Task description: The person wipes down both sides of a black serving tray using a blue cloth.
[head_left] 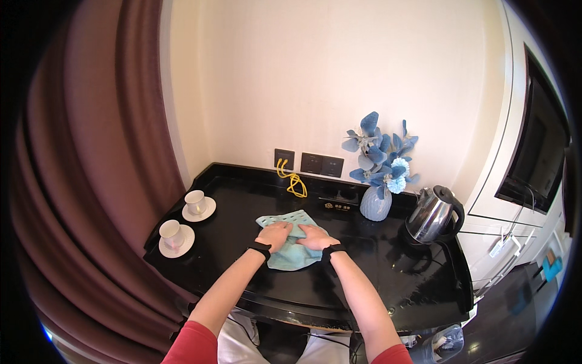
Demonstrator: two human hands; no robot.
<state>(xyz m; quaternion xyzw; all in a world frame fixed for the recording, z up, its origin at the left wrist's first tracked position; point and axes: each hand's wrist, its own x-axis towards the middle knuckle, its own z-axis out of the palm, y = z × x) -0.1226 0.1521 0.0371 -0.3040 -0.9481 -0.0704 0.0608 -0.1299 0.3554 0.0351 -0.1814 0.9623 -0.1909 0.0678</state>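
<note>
A light blue cloth (294, 255) lies on the glossy black tabletop (227, 273), with a row of pale rectangles along its far edge. My left hand (274, 235) holds its left side down, fingers pointing towards the middle. From the other side my right hand (314, 237) holds the cloth too, its fingers close to those of the left. Between them the fabric is creased. Both wrists wear black bands. Parts of the cloth under the palms are hidden.
Two white cups (195, 202) (172, 234) stand on saucers at the left. Behind the cloth, a yellow cable (296, 186) hangs from a wall socket (284, 159). A vase (376, 204) with blue artificial flowers and a steel electric kettle (432, 216) stand right. A brown curtain (91, 182) borders the table.
</note>
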